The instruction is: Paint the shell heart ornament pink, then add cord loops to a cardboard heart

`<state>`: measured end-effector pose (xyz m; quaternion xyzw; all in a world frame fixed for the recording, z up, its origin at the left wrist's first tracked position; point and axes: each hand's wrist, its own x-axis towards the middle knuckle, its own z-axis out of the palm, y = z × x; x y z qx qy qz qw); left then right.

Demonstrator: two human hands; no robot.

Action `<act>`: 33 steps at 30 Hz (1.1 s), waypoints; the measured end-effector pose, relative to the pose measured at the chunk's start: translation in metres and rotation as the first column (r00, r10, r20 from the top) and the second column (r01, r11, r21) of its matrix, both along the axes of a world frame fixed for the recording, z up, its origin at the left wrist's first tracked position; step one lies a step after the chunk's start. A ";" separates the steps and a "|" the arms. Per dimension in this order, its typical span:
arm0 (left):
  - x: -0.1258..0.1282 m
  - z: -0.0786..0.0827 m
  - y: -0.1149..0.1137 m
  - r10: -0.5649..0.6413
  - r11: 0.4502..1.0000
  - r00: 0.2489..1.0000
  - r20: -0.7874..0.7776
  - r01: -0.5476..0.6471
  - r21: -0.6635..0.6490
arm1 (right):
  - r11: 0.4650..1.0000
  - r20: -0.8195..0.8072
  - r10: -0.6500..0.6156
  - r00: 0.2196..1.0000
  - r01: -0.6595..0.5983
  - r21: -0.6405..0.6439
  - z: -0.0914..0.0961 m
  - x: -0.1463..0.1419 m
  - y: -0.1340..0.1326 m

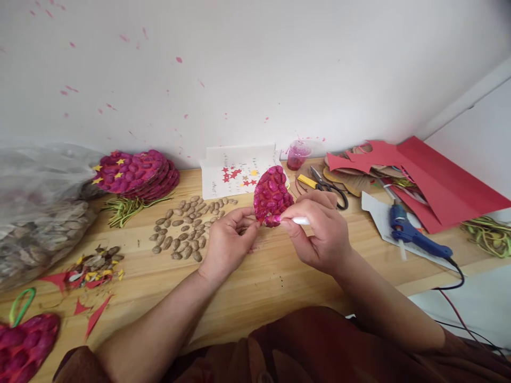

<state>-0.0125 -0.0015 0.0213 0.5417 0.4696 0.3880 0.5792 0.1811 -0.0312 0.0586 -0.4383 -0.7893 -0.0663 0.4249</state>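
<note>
My left hand [232,236] pinches the lower left edge of a craft piece [272,192] covered with nut-like lumps painted magenta. It is held up, tilted, above the wooden table. A paintbrush [300,220] with a white handle is gripped in my right hand [323,231], and its magenta-coated tip touches the piece's lower edge. Behind the piece stands a clear plastic cup [297,155] with magenta paint in it. To the left of my left hand, many loose peanuts in shells [183,229] are spread on the table [247,298].
Finished-looking magenta pieces [138,173] are stacked at left beside a nut-filled bag [43,234]. White paper [213,183] holds small stars. Scissors [331,187], red card sheets [451,181] and a corded blue glue gun [415,234] lie right. Red scraps [96,317] lie front left.
</note>
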 end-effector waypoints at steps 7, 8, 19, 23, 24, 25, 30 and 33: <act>-0.001 0.000 -0.001 0.012 0.999 1.000 -0.017 -0.011 0.035 | 1.000 -0.009 0.029 1.000 -0.029 0.006 0.003 -0.002 -0.002; 0.000 0.001 -0.001 0.014 0.999 1.000 -0.019 -0.013 0.042 | 1.000 -0.003 0.028 1.000 -0.028 -0.001 0.003 -0.002 -0.002; 0.000 -0.002 0.000 0.018 0.999 1.000 -0.006 -0.018 0.038 | 0.996 0.096 0.030 0.995 -0.038 0.078 -0.001 0.000 -0.002; 0.001 -0.003 0.001 0.011 0.999 1.000 -0.004 -0.011 0.048 | 0.997 0.094 0.055 0.994 -0.060 0.048 -0.002 -0.001 -0.003; 0.001 -0.003 0.001 0.011 0.998 1.000 -0.002 -0.011 0.055 | 0.997 0.079 0.056 0.995 -0.059 0.045 -0.002 -0.001 -0.003; 0.002 -0.003 0.001 0.013 0.998 1.000 0.002 -0.013 0.064 | 0.997 0.062 0.054 0.997 -0.057 0.043 -0.002 -0.001 -0.003; 0.003 -0.003 0.000 0.018 0.996 1.000 0.019 -0.020 0.088 | 0.999 0.027 0.036 0.999 -0.036 -0.001 -0.003 0.001 -0.002; 0.003 -0.002 0.000 0.014 0.996 1.000 0.009 -0.015 0.091 | 1.000 0.047 -0.007 0.999 0.006 0.022 -0.002 0.001 -0.002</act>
